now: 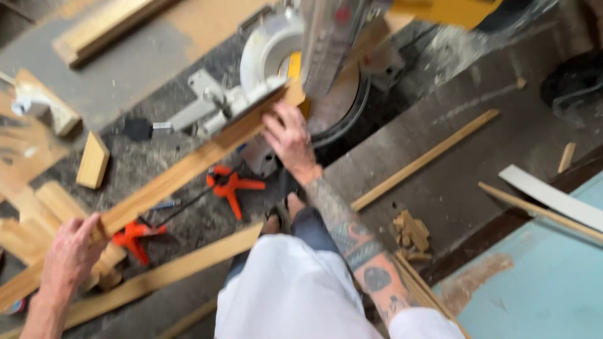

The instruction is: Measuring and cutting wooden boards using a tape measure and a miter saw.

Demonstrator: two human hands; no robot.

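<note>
We hold long wooden board (182, 169) across mitre saw (314, 56), far centre. Right hand (290, 139) presses far end flat by blade, steadying it. Left hand (70, 254) wraps near-left end, keeping board level. Orange clamps (229, 186) lie beneath on sawdusty floor (452, 182).

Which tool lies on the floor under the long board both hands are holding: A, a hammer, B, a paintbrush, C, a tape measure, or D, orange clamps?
D: orange clamps lie on the floor beneath the long board, which the left hand grips low and the right hand steadies near the saw.
</note>
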